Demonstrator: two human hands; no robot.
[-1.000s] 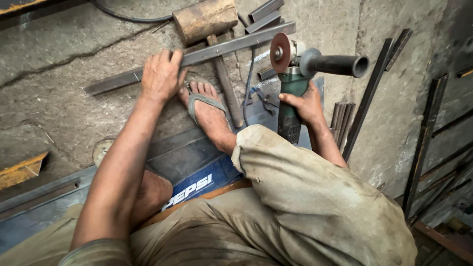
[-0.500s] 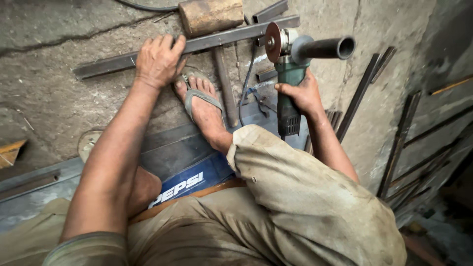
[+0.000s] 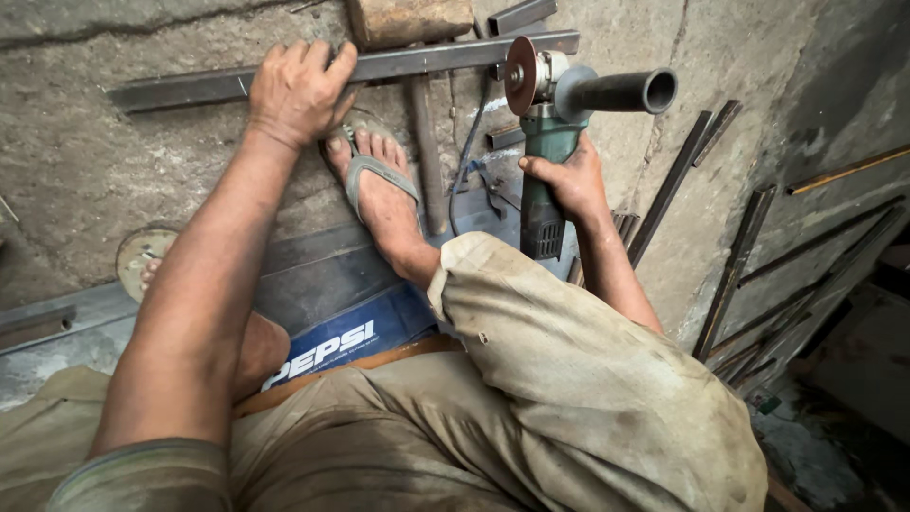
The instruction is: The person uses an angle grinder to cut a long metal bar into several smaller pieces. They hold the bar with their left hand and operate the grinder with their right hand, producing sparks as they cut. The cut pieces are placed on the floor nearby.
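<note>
While the left hand presses flat on the steel bar lying left-to-right, right hand wraps the grinder, disc up, beside the sandalled foot.

left hand pressing steel bar, right hand gripping grinder
</note>
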